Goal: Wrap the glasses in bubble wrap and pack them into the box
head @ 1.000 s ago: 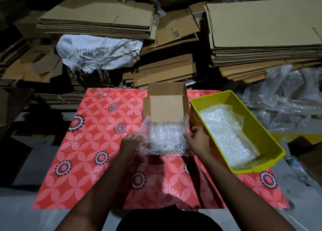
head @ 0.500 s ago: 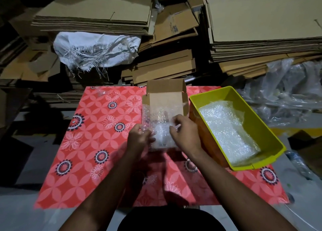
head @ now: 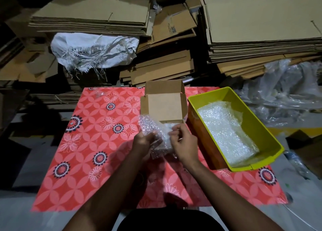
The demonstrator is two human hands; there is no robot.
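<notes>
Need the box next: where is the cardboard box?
The cardboard box sits open at the mat's far centre, just left of the yellow bin, beyond both hands.

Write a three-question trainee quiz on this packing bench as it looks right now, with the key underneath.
1. True or false: the small cardboard box is open.
2. What lies in the yellow bin? A) folded cartons B) bubble wrap sheets C) bare glasses
3. Fill in: both the left hand and the right hand hold the ____ bundle above the red floral cloth.

Key
1. True; its flaps stand up and the inside looks empty.
2. B; the bubble wrap sheets cover the bin's floor.
3. Bubble wrap; what it wraps cannot be made out.
</notes>
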